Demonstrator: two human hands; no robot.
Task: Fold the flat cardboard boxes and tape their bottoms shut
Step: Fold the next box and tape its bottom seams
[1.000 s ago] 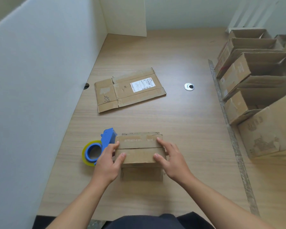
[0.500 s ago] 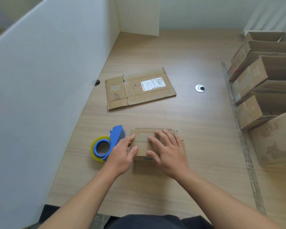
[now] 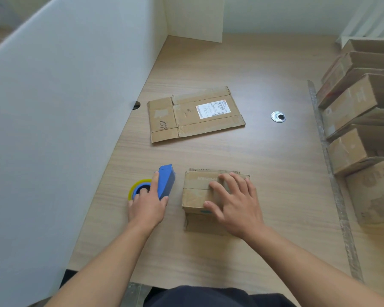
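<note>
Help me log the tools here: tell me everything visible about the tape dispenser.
The tape dispenser has a blue plastic body and a yellowish tape roll mounted at its left. It lies on the wooden table, left of the folded box and apart from it. The left hand grips it, thumb on its right side, fingers over the roll's centre.

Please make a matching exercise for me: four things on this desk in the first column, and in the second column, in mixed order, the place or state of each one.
Column 1
1. tape dispenser
2. folded box
3. flat box
4. assembled boxes

Column 2
a. lies flat, white label up, beyond both hands
b. in a row along the desk's right side
c. gripped by the left hand
d. under the flat right hand

Pairs: 1-c, 2-d, 3-a, 4-b
</note>
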